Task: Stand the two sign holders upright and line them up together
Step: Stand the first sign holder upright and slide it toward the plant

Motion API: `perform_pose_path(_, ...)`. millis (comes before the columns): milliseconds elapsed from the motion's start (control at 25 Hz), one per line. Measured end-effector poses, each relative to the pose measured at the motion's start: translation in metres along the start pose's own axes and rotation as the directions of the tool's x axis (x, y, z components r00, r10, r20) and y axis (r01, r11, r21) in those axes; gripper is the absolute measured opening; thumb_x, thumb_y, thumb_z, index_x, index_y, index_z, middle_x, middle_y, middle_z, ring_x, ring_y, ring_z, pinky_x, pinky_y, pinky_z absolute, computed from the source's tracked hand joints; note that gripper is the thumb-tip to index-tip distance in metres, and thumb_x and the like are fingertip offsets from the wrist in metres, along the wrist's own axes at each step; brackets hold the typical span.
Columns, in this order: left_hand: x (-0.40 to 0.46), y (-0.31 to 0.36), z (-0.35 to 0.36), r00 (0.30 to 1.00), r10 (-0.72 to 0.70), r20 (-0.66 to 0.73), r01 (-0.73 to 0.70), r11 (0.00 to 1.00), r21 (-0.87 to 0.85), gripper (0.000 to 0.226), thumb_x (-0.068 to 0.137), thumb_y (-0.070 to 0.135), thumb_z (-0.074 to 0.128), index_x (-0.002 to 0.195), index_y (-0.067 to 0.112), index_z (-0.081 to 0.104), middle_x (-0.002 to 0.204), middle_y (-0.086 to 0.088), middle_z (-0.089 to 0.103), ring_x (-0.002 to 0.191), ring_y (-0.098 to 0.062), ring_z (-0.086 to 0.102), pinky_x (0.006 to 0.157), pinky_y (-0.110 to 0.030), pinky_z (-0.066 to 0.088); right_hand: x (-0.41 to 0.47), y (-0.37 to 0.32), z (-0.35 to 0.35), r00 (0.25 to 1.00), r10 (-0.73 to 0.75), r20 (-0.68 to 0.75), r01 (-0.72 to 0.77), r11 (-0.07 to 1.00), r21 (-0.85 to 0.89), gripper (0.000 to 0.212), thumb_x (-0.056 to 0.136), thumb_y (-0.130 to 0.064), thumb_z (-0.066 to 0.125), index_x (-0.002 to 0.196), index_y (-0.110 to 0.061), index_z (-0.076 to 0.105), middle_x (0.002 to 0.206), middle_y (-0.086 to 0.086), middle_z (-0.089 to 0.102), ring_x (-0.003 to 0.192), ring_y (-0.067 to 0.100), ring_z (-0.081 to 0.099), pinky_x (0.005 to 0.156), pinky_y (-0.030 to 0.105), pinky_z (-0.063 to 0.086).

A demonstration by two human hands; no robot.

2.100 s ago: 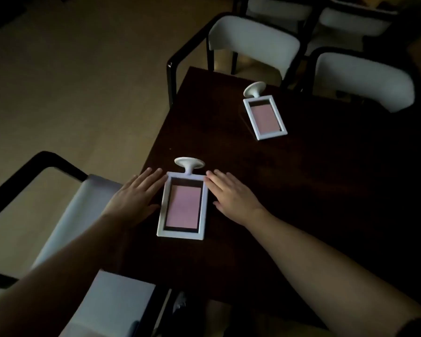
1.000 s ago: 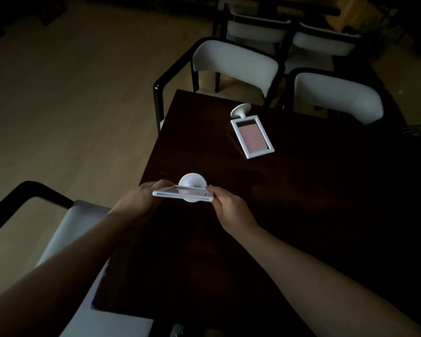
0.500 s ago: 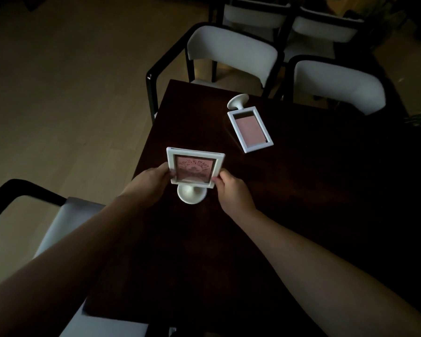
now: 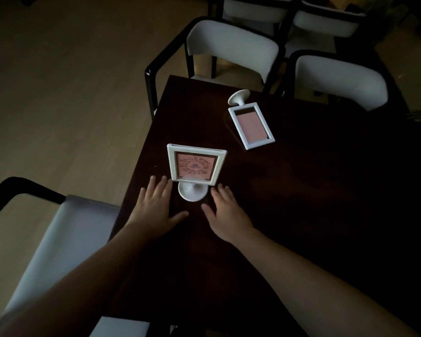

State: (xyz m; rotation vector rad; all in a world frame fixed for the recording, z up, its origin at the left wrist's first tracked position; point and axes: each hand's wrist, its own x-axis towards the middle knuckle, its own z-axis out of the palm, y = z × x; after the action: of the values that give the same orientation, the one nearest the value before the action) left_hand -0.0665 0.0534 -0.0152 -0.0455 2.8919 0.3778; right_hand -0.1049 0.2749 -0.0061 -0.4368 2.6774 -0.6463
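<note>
Dark wooden table (image 4: 301,203), bearing: left hand (image 4: 154,206) and right hand (image 4: 226,212), both flat, fingers spread, empty, flanking the round base of upright white sign holder (image 4: 196,166); second sign holder (image 4: 250,121) lying flat near far edge.

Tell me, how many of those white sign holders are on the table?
2. One sign holder stands upright near the table's left edge, between the hands. The other lies flat farther back, near the chairs.

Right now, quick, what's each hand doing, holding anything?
Left hand: open, flat on the table, holding nothing, beside the upright holder.
Right hand: open, flat, holding nothing.
</note>
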Motion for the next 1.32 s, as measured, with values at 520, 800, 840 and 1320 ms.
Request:
perform_pose_path(520, -0.005, 0.008, 0.026, 0.99, 0.138, -0.008, -0.137, 0.987, 0.088, 0.069, 0.095, 0.052, 0.018, 0.156, 0.024, 0.002, 0.165, 0.0, -0.003, 0.148, -0.024, -0.015, 0.118, -0.054, 0.002, 0.007, -0.01, 0.029, 0.978, -0.138, 0.156, 0.174, 0.953, -0.249, 0.065, 0.104, -0.043, 0.026, 0.155, -0.02, -0.005, 0.165, 0.0, -0.013, 0.149, 0.015, -0.017, 0.122, 0.042, 0.001)
perform_pose_path(800, -0.002, 0.01, 0.029, 0.988, 0.154, 0.002, -0.154, 0.984, 0.087, 0.072, 0.093, 0.053, 0.015, 0.156, 0.023, -0.003, 0.164, -0.002, -0.01, 0.147, -0.026, -0.018, 0.117, -0.054, -0.004, 0.003, -0.012, 0.038, 0.989, -0.089, 0.119, 0.121, 0.947, -0.299, 0.065, 0.104, -0.044, 0.024, 0.154, -0.02, -0.008, 0.164, 0.001, -0.016, 0.149, 0.015, -0.016, 0.122, 0.041, -0.001)
perform_pose_path(840, -0.002, 0.012, 0.029, 0.987, 0.16, 0.007, -0.16, 0.983, 0.092, 0.072, 0.093, 0.053, 0.015, 0.155, 0.023, -0.005, 0.164, -0.002, -0.011, 0.147, -0.026, -0.018, 0.118, -0.054, -0.004, 0.002, -0.011, 0.037, 0.991, -0.082, 0.11, 0.112, 0.947, -0.302, 0.065, 0.104, -0.044, 0.024, 0.154, -0.02, -0.009, 0.164, 0.001, -0.016, 0.149, 0.015, -0.015, 0.122, 0.041, -0.001)
perform_pose_path(1320, -0.003, 0.113, 0.044, 0.977, 0.192, 0.094, -0.2, 0.976, 0.086, 0.071, 0.096, 0.047, 0.025, 0.155, 0.024, -0.007, 0.163, -0.001, -0.014, 0.146, -0.025, -0.019, 0.118, -0.053, -0.003, -0.042, 0.067, 0.008, 0.998, 0.018, 0.053, -0.005, 0.971, -0.239, 0.064, 0.104, -0.044, 0.023, 0.154, -0.024, -0.011, 0.162, -0.003, -0.02, 0.148, 0.015, -0.018, 0.121, 0.039, -0.005)
